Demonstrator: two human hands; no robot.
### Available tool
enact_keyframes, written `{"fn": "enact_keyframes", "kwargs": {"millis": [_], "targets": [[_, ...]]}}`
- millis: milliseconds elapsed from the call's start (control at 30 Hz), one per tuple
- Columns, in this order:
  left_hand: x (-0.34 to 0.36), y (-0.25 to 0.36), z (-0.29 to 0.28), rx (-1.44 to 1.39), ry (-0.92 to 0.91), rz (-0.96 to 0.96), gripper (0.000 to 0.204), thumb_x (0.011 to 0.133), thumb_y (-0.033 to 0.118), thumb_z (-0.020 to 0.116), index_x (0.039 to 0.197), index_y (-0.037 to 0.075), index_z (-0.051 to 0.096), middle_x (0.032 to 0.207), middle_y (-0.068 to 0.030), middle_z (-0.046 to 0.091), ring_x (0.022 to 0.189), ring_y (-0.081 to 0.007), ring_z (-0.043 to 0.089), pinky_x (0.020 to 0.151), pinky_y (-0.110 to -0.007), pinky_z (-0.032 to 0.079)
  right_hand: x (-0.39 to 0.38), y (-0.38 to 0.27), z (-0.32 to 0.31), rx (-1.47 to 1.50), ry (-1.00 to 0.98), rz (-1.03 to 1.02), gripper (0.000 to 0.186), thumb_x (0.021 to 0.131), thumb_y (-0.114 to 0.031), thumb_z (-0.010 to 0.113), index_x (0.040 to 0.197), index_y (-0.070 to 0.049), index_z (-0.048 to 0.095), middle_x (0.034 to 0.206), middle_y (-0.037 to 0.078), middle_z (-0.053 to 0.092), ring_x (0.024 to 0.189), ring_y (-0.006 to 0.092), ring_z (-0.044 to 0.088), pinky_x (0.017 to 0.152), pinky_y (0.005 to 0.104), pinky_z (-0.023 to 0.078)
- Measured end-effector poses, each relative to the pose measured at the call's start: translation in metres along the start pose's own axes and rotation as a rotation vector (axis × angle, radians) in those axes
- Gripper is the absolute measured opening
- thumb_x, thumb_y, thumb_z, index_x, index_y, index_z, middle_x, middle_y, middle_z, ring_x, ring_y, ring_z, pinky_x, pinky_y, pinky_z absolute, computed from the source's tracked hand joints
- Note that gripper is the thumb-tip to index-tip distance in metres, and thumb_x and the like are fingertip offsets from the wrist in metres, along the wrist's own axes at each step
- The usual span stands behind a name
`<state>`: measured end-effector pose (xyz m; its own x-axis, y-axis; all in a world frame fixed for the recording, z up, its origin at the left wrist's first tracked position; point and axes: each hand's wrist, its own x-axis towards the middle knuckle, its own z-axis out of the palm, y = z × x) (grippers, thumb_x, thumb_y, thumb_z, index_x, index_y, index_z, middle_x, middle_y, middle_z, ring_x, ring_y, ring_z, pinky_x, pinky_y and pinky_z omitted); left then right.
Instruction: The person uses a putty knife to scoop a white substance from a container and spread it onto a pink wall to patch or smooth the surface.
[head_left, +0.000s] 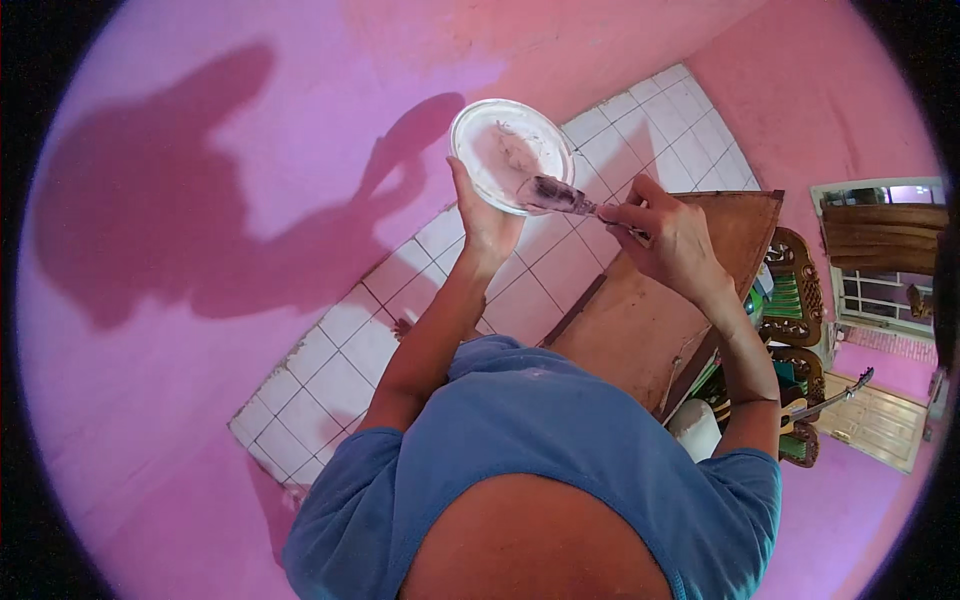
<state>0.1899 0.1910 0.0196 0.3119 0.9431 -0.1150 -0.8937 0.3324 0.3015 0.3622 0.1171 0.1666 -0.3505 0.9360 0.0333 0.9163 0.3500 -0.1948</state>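
Note:
My left hand grips a round, shallow white container or lid by its left and lower edge, tilted up, with white and pinkish smears inside. My right hand is closed on the handle of a paintbrush. The brush's dark, streaked bristles rest at the lower right part of the container, touching it or just over it.
Pink walls surround white floor tiles. A brown board lies at my right. Beyond it are carved wooden chairs, a guitar, a curtained window and a pale door.

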Motion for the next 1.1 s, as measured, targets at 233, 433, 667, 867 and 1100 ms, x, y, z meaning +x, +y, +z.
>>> {"fn": "enact_keyframes", "kwargs": {"millis": [233, 433, 667, 867, 1100], "targets": [[0.003, 0.021, -0.034, 0.061, -0.049, -0.020, 0.079, 0.091, 0.069, 0.026, 0.144, 0.010, 0.030, 0.142, -0.0088, 0.040, 0.129, -0.0266, 0.040, 0.109, -0.046, 0.030, 0.034, -0.033, 0.027, 0.114, 0.085, 0.050, 0.023, 0.076, -0.007, 0.072, 0.097, -0.013, 0.072, 0.074, 0.004, 0.053, 0.054, 0.0170, 0.057, 0.049, 0.0310, 0.045], [-0.024, 0.097, -0.038, -0.045, 0.041, -0.049, 0.074, 0.093, 0.065, 0.028, 0.144, 0.012, 0.029, 0.141, -0.0085, 0.041, 0.128, -0.0258, 0.041, 0.108, -0.045, 0.030, 0.078, -0.067, 0.008, 0.479, -0.005, 0.278, 0.016, 0.083, -0.014, 0.070, 0.097, -0.007, 0.071, 0.068, 0.003, 0.058, 0.049, 0.0098, 0.053, 0.046, 0.0256, 0.042], [-0.076, 0.223, -0.040, -0.150, -0.013, -0.106, 0.072, 0.094, 0.062, 0.027, 0.145, 0.011, 0.028, 0.144, -0.0094, 0.038, 0.131, -0.0279, 0.038, 0.109, -0.047, 0.030, 0.116, -0.144, 0.036, 1.102, -0.181, 0.527, 0.021, 0.090, -0.024, 0.064, 0.085, -0.004, 0.063, 0.063, 0.001, 0.059, 0.045, 0.0051, 0.052, 0.039, 0.0191, 0.037], [-0.119, 0.304, -0.102, -0.102, 0.018, -0.138, 0.071, 0.096, 0.060, 0.025, 0.145, 0.009, 0.028, 0.144, -0.0126, 0.037, 0.130, -0.0299, 0.039, 0.109, -0.047, 0.031, 0.126, -0.237, 0.063, 0.937, -0.261, 0.709, 0.025, 0.091, -0.021, 0.063, 0.072, -0.004, 0.057, 0.059, 0.000, 0.057, 0.042, 0.0042, 0.049, 0.036, 0.0193, 0.034], [-0.145, 0.349, -0.193, -0.059, 0.115, -0.222, 0.075, 0.094, 0.063, 0.028, 0.144, 0.007, 0.029, 0.141, -0.0110, 0.041, 0.128, -0.0264, 0.042, 0.108, -0.044, 0.034, 0.118, -0.294, 0.158, 0.799, 0.056, 0.484, 0.020, 0.087, -0.019, 0.069, 0.082, 0.000, 0.064, 0.068, 0.003, 0.062, 0.054, 0.0065, 0.055, 0.041, 0.0247, 0.041]]}}
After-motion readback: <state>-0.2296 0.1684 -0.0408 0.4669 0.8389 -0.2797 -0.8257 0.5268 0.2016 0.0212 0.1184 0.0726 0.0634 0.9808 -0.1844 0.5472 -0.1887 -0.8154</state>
